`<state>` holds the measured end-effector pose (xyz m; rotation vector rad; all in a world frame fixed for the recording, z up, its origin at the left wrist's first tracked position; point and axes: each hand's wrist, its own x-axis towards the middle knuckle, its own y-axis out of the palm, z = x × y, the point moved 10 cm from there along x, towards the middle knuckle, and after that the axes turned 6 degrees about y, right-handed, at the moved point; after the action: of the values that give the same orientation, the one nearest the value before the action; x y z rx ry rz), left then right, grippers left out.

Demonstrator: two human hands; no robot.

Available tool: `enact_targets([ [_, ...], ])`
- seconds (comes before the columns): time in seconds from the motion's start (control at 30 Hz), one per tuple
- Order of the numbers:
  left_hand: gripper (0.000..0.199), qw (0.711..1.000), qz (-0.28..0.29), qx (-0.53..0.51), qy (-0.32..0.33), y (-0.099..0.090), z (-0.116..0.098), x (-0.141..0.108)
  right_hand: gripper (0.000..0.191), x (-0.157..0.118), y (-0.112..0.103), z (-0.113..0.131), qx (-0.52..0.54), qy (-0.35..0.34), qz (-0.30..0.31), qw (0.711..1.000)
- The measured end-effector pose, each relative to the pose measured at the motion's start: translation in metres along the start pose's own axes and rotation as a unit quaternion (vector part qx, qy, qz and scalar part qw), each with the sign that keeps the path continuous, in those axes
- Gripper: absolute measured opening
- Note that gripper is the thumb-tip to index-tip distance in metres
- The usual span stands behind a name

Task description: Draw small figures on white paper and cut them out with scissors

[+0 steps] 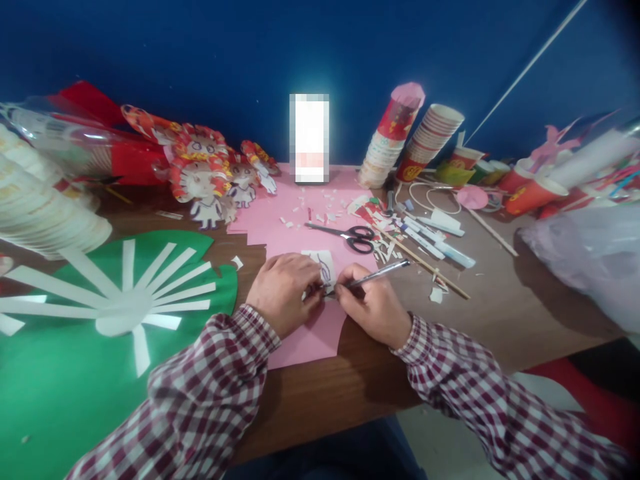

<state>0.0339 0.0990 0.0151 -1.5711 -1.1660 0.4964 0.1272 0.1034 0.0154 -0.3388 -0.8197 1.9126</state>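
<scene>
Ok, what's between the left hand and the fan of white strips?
Between the left hand and the fan: a narrow bit of brown tabletop, then the green sheet's edge. A white scrap sits slightly farther back. Head view.

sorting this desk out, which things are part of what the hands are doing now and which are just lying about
In use:
pen, in the right hand
white paper, under the left hand
pink sheet beneath

Apparently just lying about:
scissors, though possibly needed
stacked cups
green sheet
wooden stick
</scene>
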Motion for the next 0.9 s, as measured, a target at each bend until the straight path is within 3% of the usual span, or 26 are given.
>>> enact_targets([
  [0.9, 0.01, 1.0, 0.006, 0.001, 0.001, 0.001, 0.0, 0.0009, 0.006, 0.0001, 0.0031, 0.0017, 0.003, -0.002, 0.016, 1.0],
])
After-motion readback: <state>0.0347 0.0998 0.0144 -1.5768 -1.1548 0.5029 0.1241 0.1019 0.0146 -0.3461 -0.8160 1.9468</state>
